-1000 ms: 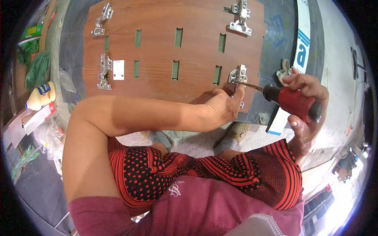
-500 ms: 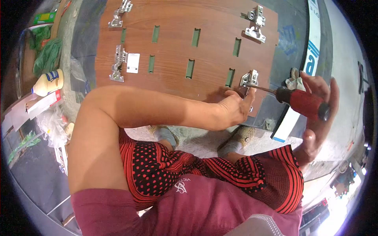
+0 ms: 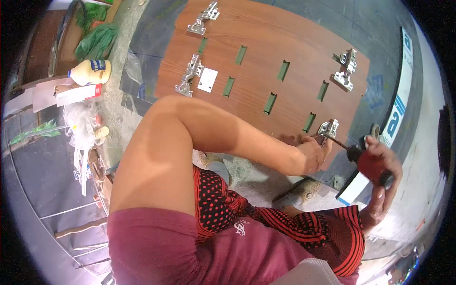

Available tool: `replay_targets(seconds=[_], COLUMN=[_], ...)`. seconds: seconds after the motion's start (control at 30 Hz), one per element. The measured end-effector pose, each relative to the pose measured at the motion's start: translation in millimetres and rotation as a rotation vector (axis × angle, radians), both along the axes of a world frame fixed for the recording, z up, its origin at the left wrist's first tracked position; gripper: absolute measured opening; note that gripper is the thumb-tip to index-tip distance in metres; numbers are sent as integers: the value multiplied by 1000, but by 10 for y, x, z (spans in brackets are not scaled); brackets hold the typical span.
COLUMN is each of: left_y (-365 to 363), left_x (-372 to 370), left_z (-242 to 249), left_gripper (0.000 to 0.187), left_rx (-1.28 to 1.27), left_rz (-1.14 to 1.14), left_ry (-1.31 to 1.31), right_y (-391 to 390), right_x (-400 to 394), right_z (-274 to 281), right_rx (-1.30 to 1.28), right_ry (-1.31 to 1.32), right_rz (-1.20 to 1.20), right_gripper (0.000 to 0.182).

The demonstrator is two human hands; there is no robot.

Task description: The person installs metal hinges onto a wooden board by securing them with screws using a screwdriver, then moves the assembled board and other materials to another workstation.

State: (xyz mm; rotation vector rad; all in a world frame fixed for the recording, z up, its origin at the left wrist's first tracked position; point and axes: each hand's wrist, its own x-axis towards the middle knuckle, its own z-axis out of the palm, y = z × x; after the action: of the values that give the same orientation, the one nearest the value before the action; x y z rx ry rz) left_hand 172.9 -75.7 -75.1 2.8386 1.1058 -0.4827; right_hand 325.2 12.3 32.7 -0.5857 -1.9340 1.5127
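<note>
Red-handled screwdriver (image 3: 368, 162) in my right hand (image 3: 380, 183), fingers wrapped tight around the grip. Its long axis runs diagonally, handle low and right off the panel's edge, thin shaft pointing up and left into a metal hinge (image 3: 327, 128). That hinge sits at the near right corner of the wood-grain panel (image 3: 266, 71), which lies flat on the floor. My left hand (image 3: 311, 154) is curled loosely, fingertips pressed at the hinge just beside the screwdriver tip; whether it pinches a screw I cannot tell. Three more hinges are fixed to the panel: one (image 3: 346, 64) along the right edge, two (image 3: 190, 76) (image 3: 205, 18) along the left edge. Narrow slots cross the panel in two rows. A white bottle (image 3: 90, 72) lies on its side well off the panel's left edge.
</note>
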Motion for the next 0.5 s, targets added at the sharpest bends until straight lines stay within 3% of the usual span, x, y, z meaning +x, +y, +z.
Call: replay_targets(seconds=[0.1, 0.2, 0.3, 0.37, 0.4, 0.47, 0.5], left_y=[17, 24, 12, 15, 10, 20, 21], left_x=[-8, -7, 14, 9, 14, 34, 28], left_z=[34, 14, -29, -60, -72, -96, -81], left_gripper=[31, 32, 34, 35, 36, 36, 37], left_rx=[-4, 68, 31, 28, 26, -8, -42], left_rz=[-44, -84, -30, -24, -21, -21, -19], left_ry=[-36, 4, -41, -70, -103, -94, -83], right_y=[164, 195, 47, -70, 88, 182, 167], right_x=[53, -20, -111, -70, 15, 45, 4], right_z=[5, 23, 35, 74, 28, 16, 51], right_rx=[198, 346, 167, -94, 43, 93, 121], right_ry=[-62, -135, -34, -8, -61, -70, -99], right_rz=[218, -232, -239, -48, 212, 279, 90], right_gripper=[50, 61, 59, 56, 53, 54, 57])
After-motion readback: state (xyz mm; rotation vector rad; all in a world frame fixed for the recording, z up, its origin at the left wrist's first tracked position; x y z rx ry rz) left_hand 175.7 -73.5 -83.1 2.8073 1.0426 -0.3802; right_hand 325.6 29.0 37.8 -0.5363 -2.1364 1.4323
